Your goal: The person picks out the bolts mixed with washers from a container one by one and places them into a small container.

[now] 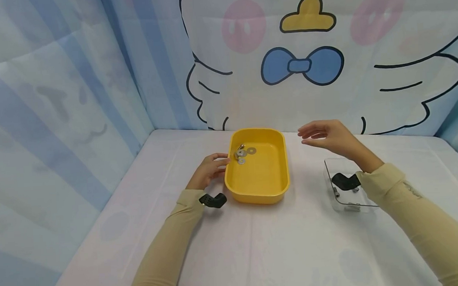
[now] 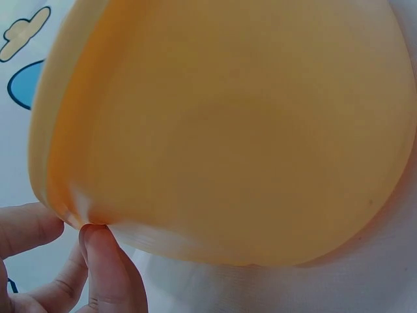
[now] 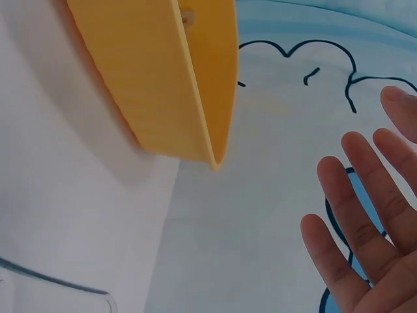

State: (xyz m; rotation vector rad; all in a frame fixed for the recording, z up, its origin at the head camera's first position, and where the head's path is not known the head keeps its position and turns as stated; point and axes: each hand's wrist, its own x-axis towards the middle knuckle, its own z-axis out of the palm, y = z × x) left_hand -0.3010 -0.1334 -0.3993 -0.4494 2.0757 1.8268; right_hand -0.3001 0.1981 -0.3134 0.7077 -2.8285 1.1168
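My left hand (image 1: 211, 168) is at the left side of a yellow plastic tray (image 1: 259, 180), its fingers on the rim. In the left wrist view, thumb and index finger (image 2: 107, 261) pinch the tray's edge near a corner. Several small metal washers (image 1: 251, 151) and a few bolt-like metal pieces (image 1: 237, 154) lie in the tray's far left part. To the right of the tray, my right hand (image 1: 327, 137) hovers above the table, fingers loosely extended and spread in the right wrist view, with nothing in it.
A clear plastic box (image 1: 334, 163) with some small metal pieces (image 1: 352, 207) in it stands on the right, partly hidden by my right forearm. A white cloth covers the table (image 1: 235, 247). Behind it hangs a printed curtain (image 1: 160, 55) with a cartoon figure.
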